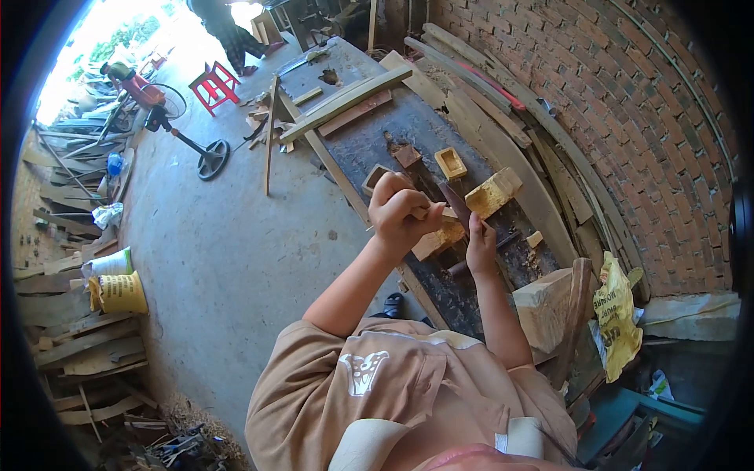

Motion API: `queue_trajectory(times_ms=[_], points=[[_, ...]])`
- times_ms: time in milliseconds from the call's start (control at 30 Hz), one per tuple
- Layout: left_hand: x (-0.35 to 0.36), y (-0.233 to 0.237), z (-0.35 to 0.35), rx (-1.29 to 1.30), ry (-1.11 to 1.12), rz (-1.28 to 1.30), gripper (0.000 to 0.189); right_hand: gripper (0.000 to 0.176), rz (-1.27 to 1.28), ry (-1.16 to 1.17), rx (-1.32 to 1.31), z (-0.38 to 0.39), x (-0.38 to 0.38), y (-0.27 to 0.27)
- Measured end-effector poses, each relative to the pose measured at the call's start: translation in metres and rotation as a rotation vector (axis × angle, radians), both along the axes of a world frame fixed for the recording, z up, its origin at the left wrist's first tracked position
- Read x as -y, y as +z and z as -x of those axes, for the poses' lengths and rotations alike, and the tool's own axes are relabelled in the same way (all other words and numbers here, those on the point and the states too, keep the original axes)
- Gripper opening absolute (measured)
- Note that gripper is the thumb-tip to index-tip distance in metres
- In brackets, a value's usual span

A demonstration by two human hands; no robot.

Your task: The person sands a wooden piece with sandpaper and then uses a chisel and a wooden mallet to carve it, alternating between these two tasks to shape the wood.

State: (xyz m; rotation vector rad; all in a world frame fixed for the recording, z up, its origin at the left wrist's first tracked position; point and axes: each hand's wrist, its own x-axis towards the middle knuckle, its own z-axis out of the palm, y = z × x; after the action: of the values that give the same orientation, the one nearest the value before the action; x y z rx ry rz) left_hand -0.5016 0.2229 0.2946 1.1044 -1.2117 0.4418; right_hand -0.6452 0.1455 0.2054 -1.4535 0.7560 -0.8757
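Note:
My left hand (pixel 400 213) is closed in a fist above the dark workbench (pixel 400 129). A sliver of pale material shows at its fingers, but I cannot make out what it is. My right hand (pixel 481 245) pinches the lower end of a dark, flat, tapered strip (pixel 454 202), like a file, pointing away from me. A roughly carved wood block (pixel 440 242) lies below and between my hands. Another carved block (pixel 495 192) sits just beyond my right hand. Farther off are a small hollowed wooden box (pixel 450 163) and a brown wood block (pixel 407 155).
A long beam (pixel 349 102) crosses the bench's far end. A large wood block (pixel 543 310) and a yellow bag (pixel 616 318) are at the right, by planks (pixel 542 129) along the brick wall. On the floor stand a fan (pixel 212 159) and a red stool (pixel 214 86); a person (pixel 224 35) is behind.

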Motion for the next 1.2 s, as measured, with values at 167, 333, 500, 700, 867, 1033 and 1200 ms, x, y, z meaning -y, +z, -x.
queue_trajectory(times_ms=[167, 333, 500, 700, 867, 1033, 1200], points=[[-0.001, 0.0, 0.002, -0.038, -0.015, -0.047, 0.023, 0.05, 0.036, -0.068, -0.271, -0.004, 0.025, -0.03], [0.005, 0.002, 0.003, -0.029, -0.001, -0.04, 0.023, 0.043, 0.025, 0.01, 0.001, -0.003, -0.021, 0.047], [0.005, 0.0, 0.002, -0.025, -0.002, -0.009, 0.023, 0.047, -0.003, -0.109, -0.133, 0.006, 0.017, -0.047], [0.006, 0.003, 0.004, -0.014, -0.01, -0.019, 0.023, 0.049, 0.012, -0.075, -0.204, -0.002, 0.022, -0.019], [0.011, 0.011, 0.006, 0.052, -0.028, -0.046, 0.025, 0.041, 0.044, 0.068, 0.012, 0.001, -0.013, 0.045], [0.003, 0.006, 0.004, 0.047, -0.012, -0.034, 0.025, 0.046, 0.057, -0.163, -0.258, 0.009, 0.033, -0.069], [0.004, 0.004, 0.003, -0.034, -0.005, -0.051, 0.023, 0.049, 0.118, -0.068, -0.311, -0.007, 0.033, -0.037]])
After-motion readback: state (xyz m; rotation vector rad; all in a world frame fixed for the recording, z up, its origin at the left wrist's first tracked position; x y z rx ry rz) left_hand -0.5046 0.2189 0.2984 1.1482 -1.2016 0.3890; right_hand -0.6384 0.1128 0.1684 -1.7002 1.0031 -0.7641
